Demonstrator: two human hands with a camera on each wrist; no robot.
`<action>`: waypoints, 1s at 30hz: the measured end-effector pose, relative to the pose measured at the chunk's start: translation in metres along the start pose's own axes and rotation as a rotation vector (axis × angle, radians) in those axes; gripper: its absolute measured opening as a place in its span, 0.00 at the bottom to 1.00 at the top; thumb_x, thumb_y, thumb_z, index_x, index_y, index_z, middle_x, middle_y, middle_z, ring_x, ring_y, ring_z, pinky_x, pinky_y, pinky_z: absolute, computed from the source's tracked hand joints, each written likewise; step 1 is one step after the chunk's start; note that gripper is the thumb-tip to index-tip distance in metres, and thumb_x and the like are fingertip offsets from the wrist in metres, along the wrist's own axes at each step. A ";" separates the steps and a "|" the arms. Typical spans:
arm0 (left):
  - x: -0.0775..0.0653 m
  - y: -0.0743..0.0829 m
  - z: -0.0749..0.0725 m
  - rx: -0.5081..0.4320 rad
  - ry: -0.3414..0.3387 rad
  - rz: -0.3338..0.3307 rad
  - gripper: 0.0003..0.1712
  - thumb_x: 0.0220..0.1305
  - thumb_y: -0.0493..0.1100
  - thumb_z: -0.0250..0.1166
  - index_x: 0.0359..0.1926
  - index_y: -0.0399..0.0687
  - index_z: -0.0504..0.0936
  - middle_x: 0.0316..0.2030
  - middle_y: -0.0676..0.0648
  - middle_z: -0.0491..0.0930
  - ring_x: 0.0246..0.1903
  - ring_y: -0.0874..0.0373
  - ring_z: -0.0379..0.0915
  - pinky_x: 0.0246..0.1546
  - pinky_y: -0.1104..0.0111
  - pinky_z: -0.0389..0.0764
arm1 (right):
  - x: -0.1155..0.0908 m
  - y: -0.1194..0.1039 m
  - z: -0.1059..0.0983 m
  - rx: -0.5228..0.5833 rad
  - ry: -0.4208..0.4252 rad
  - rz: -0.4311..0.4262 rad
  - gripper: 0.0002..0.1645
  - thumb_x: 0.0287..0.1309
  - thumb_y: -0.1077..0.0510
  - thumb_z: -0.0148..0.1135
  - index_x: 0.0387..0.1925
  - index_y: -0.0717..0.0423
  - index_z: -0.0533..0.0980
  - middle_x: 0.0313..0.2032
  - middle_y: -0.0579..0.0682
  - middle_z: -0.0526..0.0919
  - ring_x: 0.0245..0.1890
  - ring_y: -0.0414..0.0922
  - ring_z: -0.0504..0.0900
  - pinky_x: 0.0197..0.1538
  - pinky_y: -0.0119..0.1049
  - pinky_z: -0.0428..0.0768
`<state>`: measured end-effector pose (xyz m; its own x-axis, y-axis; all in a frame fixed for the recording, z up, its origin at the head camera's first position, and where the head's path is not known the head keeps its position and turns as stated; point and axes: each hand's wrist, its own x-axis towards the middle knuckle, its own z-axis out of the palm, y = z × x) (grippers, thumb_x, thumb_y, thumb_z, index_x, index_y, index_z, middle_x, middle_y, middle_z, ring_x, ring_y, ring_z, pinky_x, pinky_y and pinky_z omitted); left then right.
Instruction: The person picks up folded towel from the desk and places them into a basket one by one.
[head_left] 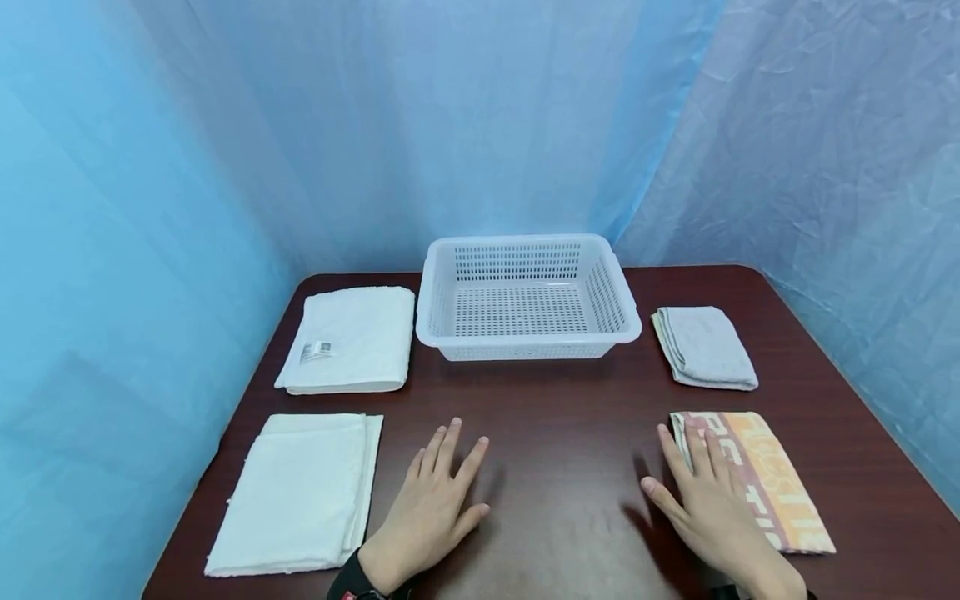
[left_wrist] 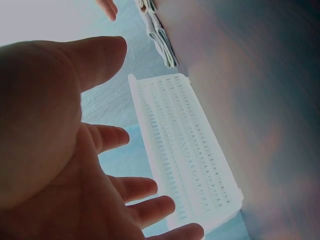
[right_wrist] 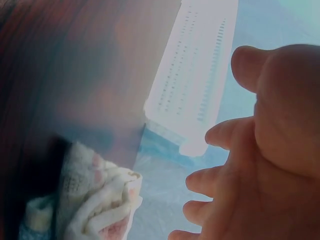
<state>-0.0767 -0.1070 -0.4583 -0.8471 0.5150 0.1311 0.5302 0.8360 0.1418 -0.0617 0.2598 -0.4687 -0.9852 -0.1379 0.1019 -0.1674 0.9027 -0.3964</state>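
Before the basket's (head_left: 528, 341) edge, broad surface (head_left: 570, 467) separated left hand (head_left: 431, 515) from right hand (head_left: 711, 508) near a printed towel (head_left: 783, 483), all fingers (head_left: 472, 463) splayed.

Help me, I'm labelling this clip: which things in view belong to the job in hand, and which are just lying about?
Likely the job: patterned towel, front white towel, back white towel, small grey towel, basket.

Likely just surroundings: table, blue curtain.

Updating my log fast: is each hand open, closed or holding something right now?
Left hand: open, holding nothing.
Right hand: open, holding nothing.
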 end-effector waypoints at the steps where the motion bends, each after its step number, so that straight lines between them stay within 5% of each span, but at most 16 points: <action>1: 0.000 0.000 0.000 0.004 0.002 0.002 0.44 0.67 0.61 0.62 0.76 0.50 0.58 0.75 0.31 0.49 0.71 0.35 0.54 0.60 0.44 0.69 | 0.000 0.001 0.000 0.000 -0.006 0.007 0.45 0.71 0.41 0.53 0.77 0.57 0.50 0.73 0.75 0.44 0.73 0.74 0.38 0.69 0.70 0.36; 17: -0.001 -0.002 0.000 0.002 0.039 0.013 0.42 0.65 0.59 0.65 0.74 0.49 0.62 0.70 0.33 0.61 0.66 0.36 0.63 0.54 0.48 0.76 | 0.002 0.014 -0.003 -0.028 0.013 0.015 0.44 0.73 0.42 0.51 0.77 0.61 0.50 0.72 0.77 0.45 0.72 0.74 0.37 0.69 0.68 0.33; 30: -0.002 -0.001 0.000 -0.015 0.086 0.040 0.37 0.63 0.55 0.69 0.69 0.50 0.69 0.66 0.34 0.65 0.63 0.39 0.66 0.48 0.51 0.80 | 0.002 0.027 -0.006 -0.017 0.037 0.058 0.44 0.72 0.41 0.51 0.76 0.62 0.51 0.72 0.76 0.44 0.72 0.75 0.38 0.61 0.76 0.45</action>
<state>-0.0761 -0.1090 -0.4585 -0.8191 0.5293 0.2212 0.5648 0.8117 0.1489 -0.0682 0.2866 -0.4739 -0.9911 -0.0697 0.1131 -0.1086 0.9156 -0.3872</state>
